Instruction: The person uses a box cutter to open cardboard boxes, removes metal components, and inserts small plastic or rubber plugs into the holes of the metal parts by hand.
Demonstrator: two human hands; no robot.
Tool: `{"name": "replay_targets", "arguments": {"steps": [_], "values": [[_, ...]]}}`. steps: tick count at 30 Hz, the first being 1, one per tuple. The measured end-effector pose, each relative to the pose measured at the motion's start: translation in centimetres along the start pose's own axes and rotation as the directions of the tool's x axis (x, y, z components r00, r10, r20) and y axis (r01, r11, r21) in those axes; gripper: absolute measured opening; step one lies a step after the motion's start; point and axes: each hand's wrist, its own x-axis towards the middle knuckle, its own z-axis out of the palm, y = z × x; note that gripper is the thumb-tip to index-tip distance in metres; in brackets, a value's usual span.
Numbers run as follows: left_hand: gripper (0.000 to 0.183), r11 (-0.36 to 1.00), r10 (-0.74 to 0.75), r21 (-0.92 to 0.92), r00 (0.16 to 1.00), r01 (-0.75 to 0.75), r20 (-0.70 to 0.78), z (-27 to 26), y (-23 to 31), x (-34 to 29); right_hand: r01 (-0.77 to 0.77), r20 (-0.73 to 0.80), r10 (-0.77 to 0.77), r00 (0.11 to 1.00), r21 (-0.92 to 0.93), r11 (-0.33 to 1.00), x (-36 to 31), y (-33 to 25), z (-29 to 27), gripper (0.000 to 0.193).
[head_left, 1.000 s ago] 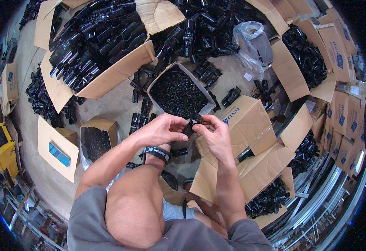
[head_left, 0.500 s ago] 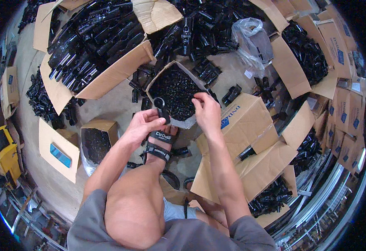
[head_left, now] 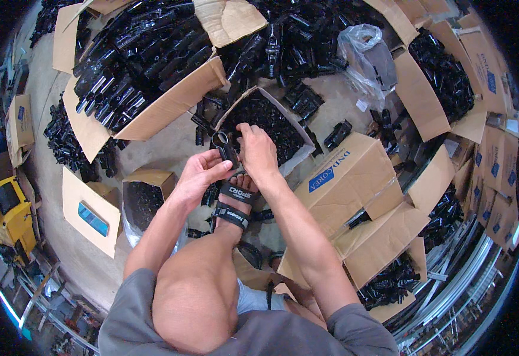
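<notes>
My left hand (head_left: 203,177) is closed on a black tube fitting with a round open ring (head_left: 221,141) at its upper end. The thumb and fingers pinch its lower part. Right beside it, my right hand (head_left: 258,153) has its fingers bent together against the fitting's side; what they hold, if anything, is hidden. Behind both hands stands an open cardboard box (head_left: 302,155), holding many small black pieces (head_left: 280,133). My sandalled foot (head_left: 236,199) rests on the floor just under the hands.
A large open carton (head_left: 170,107) of black tubular parts stands at the far left, with more parts heaped beyond. A clear plastic bag (head_left: 366,59) lies far right. Nearer right is a tilted carton (head_left: 345,175). A phone (head_left: 93,218) lies on a cardboard flap at left.
My right hand has moved left from the box's right rim to the fitting. My left hand still holds the fitting, its ring now facing slightly differently. The whole view has shifted a little.
</notes>
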Motion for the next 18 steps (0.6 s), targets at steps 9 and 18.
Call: {"name": "replay_targets", "arguments": {"steps": [9,18], "values": [[0.031,1.000,-0.013,-0.009,1.000,0.013,-0.020,0.7,-0.2,0.5,-0.180,-0.040,0.360,0.932,0.813,0.553,-3.9,-2.6,-5.0,0.016],[0.029,0.999,-0.005,0.041,1.000,0.004,0.018,0.4,-0.5,0.4,-0.184,-0.051,0.292,0.955,0.670,0.719,-5.0,-2.8,-6.1,0.015]]}}
